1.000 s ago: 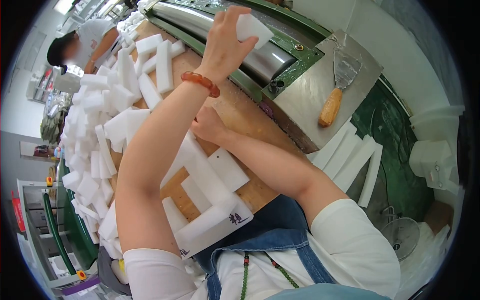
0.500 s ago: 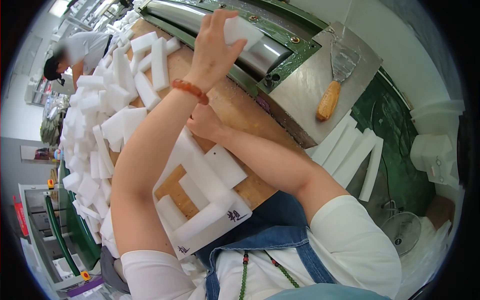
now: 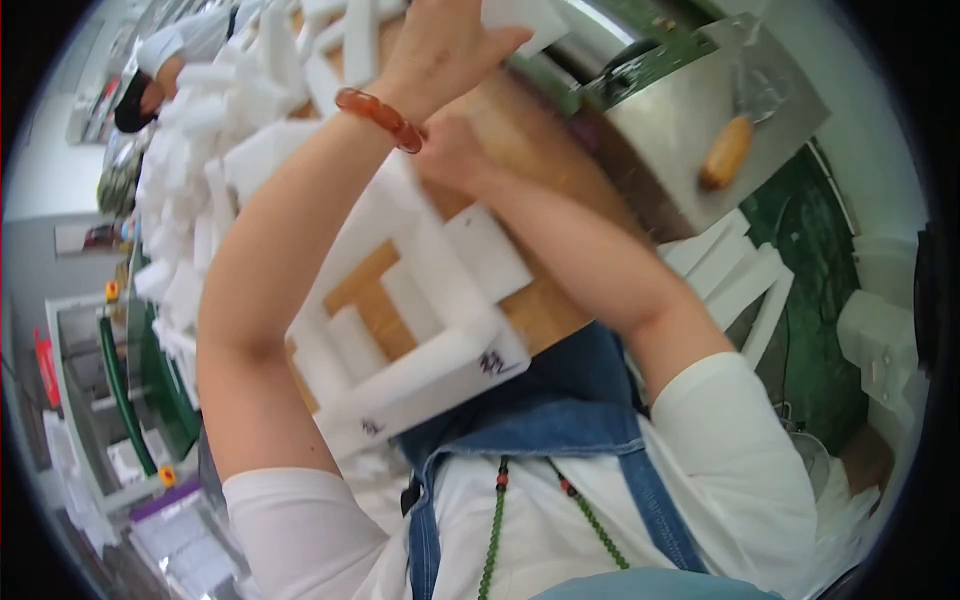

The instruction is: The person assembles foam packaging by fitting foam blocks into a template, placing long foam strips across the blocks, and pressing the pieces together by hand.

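Observation:
My left hand (image 3: 440, 55), with an amber bracelet at the wrist, is at the top edge. Its thumb lies along a white foam block (image 3: 530, 18) and the other fingers run out of view. Below it, my right hand (image 3: 452, 158) is curled at the far end of a white foam frame (image 3: 430, 388); the left wrist partly covers its fingertips, and what they hold cannot be made out. Black handwritten marks show on the frame's near wall. Beside the frame lies a flat foam piece (image 3: 490, 255) with a small dark dot.
A heap of white foam blocks (image 3: 240, 100) covers the left of the wooden table (image 3: 560, 150). A wooden-handled scraper (image 3: 727, 155) lies on a metal plate (image 3: 650, 130) at right. Foam strips (image 3: 740, 270) sit below it. Another person (image 3: 185, 45) bends over at upper left.
The camera has tilted down, so the scene sits higher and the roller is mostly cut off. My left hand stays at the foam block; my right hand stays by the frame.

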Action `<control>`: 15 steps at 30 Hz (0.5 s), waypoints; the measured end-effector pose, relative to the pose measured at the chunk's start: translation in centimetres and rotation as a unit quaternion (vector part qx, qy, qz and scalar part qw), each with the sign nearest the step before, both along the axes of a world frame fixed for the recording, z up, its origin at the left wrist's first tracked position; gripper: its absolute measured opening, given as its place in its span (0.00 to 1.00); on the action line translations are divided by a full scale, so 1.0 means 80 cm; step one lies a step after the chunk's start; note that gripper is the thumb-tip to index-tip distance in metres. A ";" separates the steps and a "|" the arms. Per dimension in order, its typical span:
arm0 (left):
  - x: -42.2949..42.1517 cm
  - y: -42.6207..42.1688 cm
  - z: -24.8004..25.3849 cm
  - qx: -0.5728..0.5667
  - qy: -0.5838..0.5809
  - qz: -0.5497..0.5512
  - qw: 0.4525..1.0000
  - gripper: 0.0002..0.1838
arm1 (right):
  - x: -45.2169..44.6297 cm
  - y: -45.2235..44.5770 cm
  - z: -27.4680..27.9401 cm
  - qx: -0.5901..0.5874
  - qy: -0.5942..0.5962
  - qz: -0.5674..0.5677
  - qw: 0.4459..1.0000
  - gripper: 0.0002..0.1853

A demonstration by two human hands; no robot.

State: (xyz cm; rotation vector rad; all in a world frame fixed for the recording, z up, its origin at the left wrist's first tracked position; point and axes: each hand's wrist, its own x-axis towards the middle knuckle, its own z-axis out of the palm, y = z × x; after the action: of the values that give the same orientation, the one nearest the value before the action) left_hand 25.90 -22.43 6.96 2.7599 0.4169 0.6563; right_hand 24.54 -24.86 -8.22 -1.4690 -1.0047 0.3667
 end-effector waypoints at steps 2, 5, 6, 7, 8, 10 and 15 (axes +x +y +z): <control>-0.038 -0.010 0.024 -0.010 0.020 0.006 1.000 0.33 | 0.004 0.023 -0.023 0.064 0.015 0.015 0.998 0.13; -0.146 -0.028 0.045 -0.007 -0.060 -0.080 0.995 0.30 | 0.005 0.075 -0.083 0.140 0.289 0.093 0.942 0.12; -0.171 -0.034 0.042 -0.011 -0.081 -0.082 0.993 0.31 | 0.004 0.076 -0.083 0.154 0.412 0.133 0.888 0.12; -0.196 -0.040 0.039 -0.015 -0.101 -0.085 0.991 0.33 | 0.003 0.076 -0.081 0.164 0.532 0.155 0.816 0.12; -0.219 -0.047 0.026 -0.040 -0.140 -0.065 0.987 0.33 | 0.004 0.059 -0.063 0.123 0.412 0.127 0.894 0.12; -0.259 -0.048 0.015 -0.025 -0.095 -0.050 0.994 0.32 | 0.005 0.015 -0.016 0.028 0.147 0.061 0.987 0.12; -0.280 -0.050 -0.014 0.019 -0.009 -0.018 1.000 0.29 | 0.004 0.006 -0.006 -0.023 0.011 0.027 0.999 0.13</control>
State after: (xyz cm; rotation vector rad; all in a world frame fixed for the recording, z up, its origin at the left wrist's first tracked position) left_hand 3.48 -26.46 5.86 2.7881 0.3544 0.6868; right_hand 24.83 -24.35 -8.67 -1.4785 -1.0265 0.4469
